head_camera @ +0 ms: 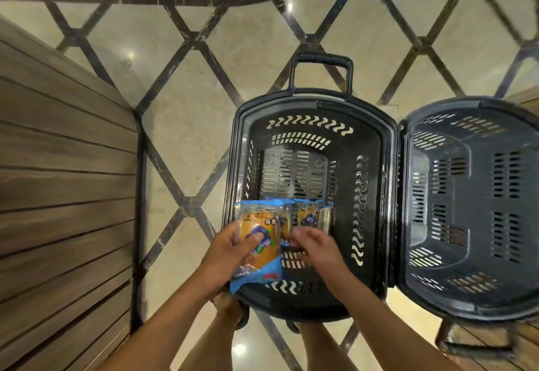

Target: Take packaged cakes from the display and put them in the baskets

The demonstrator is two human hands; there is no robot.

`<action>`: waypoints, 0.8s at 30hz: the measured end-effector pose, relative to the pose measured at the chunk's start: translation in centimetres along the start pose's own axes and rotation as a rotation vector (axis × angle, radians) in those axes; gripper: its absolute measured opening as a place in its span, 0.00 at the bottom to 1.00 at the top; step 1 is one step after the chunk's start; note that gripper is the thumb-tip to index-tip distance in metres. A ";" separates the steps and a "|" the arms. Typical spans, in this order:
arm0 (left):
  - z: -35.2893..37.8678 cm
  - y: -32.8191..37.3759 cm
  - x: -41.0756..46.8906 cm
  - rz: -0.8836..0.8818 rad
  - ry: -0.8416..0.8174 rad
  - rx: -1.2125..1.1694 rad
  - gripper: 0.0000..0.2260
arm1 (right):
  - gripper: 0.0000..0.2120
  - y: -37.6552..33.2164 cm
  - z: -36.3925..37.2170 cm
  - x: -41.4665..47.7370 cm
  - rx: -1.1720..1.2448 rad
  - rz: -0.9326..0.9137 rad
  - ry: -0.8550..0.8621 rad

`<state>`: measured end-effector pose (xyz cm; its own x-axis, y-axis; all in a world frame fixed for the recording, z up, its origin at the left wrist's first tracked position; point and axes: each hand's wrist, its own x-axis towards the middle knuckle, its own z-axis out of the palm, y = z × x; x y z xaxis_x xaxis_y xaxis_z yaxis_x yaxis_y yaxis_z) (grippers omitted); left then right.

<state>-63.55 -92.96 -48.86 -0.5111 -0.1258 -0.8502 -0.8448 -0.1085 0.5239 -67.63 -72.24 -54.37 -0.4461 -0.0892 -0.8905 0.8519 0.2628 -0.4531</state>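
Item 1: packaged cake, blue-and-orange wrapper, held over the near left corner of the black wheeled basket; the left hand grips it, thumb on top, fingers underneath.
Item 2: second cake packet, just beside the first, over the basket's near half. The right hand has its fingers curled at the packet's near edge; whether it actually holds the packet cannot be told.
Item 3: second black basket, touching the first on its right.
Item 4: wood-slat panel, on the left.

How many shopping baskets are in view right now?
2. The black basket is in the middle of the picture, its handle raised; the second basket sits right beside it at the picture's right edge, partly cut off.
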 end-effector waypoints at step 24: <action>-1.5 -2.4 1.7 0.024 0.013 -0.090 0.21 | 0.10 4.0 -4.2 13.7 -1.091 0.146 0.434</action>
<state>-62.16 -94.38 -51.54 -0.5283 -0.1417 -0.8371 -0.8146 -0.1933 0.5468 -71.50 -68.43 -68.23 -0.5990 0.2884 -0.7470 0.3118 0.9433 0.1141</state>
